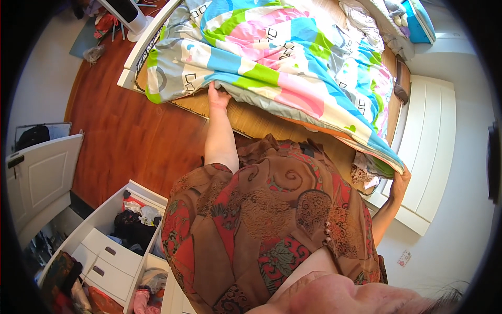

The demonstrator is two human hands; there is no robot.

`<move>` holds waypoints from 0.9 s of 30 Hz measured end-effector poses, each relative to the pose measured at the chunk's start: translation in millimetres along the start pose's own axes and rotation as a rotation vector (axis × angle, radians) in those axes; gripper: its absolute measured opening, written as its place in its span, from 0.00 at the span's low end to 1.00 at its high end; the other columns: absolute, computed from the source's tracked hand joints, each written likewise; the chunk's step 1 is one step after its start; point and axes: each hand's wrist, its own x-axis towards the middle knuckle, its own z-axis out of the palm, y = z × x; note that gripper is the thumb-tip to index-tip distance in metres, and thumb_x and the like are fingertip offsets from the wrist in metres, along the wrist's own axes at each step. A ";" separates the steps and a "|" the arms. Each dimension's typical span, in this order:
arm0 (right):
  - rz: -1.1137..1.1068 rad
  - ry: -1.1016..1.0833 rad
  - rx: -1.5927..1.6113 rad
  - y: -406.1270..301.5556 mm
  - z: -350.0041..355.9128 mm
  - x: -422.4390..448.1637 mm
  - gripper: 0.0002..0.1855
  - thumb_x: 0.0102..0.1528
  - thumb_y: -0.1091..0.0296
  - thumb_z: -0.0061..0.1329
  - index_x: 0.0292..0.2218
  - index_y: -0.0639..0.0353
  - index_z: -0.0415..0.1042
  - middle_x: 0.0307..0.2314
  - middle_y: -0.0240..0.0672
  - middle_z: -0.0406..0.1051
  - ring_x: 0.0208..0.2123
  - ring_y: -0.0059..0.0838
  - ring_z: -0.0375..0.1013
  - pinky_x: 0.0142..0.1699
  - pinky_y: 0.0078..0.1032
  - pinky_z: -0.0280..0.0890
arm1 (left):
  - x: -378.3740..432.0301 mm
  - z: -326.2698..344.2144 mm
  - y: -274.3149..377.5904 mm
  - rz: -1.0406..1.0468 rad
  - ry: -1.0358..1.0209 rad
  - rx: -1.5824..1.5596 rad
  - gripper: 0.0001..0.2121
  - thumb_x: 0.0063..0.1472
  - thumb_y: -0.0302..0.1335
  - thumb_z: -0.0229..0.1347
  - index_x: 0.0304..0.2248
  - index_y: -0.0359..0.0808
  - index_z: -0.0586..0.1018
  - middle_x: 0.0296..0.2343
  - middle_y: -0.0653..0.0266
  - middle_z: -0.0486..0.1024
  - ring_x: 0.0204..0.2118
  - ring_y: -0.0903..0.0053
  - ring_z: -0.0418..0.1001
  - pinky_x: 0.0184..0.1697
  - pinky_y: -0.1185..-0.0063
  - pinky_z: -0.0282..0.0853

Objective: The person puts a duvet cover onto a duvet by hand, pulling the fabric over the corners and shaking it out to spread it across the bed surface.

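A quilt with a multicoloured printed cover (259, 74) lies rumpled across a bed with a woven mat (192, 105). My left hand (218, 97) is under the quilt's near edge, its fingers mostly hidden beneath the fabric; whether they grip is not visible. Farther right, my right hand (400, 178) is closed on the quilt's near right corner, beside the white headboard (427, 145). Between my hands the edge is stretched, with its grey underside showing. Crumpled patterned cloth (362, 168) lies on the mat below that corner.
An open white wardrobe (106, 251) with clothes and drawers stands at the lower left. Reddish wooden floor (153, 133) runs beside the bed. A white tower-shaped appliance (127, 17) is near the bed's far left corner. A blue bag (419, 21) sits at the upper right.
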 end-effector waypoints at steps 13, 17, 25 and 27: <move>-0.033 0.034 0.041 -9.7 13.5 12.4 0.12 0.54 0.71 0.48 0.38 0.70 0.72 0.30 0.32 0.73 0.33 0.19 0.69 0.40 0.18 0.63 | 41.4 -26.5 14.0 0.132 0.362 0.328 0.21 0.49 0.20 0.58 0.45 0.27 0.70 0.43 0.60 0.71 0.42 0.72 0.70 0.43 0.73 0.68; -0.005 0.047 0.004 -10.8 7.0 2.3 0.11 0.54 0.70 0.48 0.37 0.69 0.72 0.29 0.30 0.72 0.32 0.18 0.69 0.39 0.17 0.63 | 30.9 -42.9 -2.4 0.148 0.354 0.897 0.23 0.46 0.21 0.59 0.45 0.28 0.70 0.43 0.58 0.71 0.41 0.74 0.70 0.43 0.77 0.67; -0.039 0.013 0.031 -12.6 7.4 17.6 0.11 0.55 0.71 0.47 0.38 0.68 0.72 0.30 0.31 0.73 0.33 0.19 0.69 0.40 0.18 0.64 | 28.3 -61.6 -6.0 0.099 0.456 -0.074 0.16 0.52 0.24 0.54 0.42 0.31 0.70 0.41 0.53 0.71 0.45 0.66 0.69 0.48 0.72 0.65; -0.019 0.032 0.039 -3.7 3.1 12.9 0.11 0.55 0.71 0.47 0.39 0.68 0.71 0.31 0.32 0.73 0.34 0.20 0.70 0.41 0.19 0.64 | 20.5 -57.4 -18.9 0.006 0.194 -0.076 0.14 0.59 0.29 0.48 0.43 0.33 0.70 0.42 0.55 0.71 0.46 0.66 0.69 0.50 0.67 0.64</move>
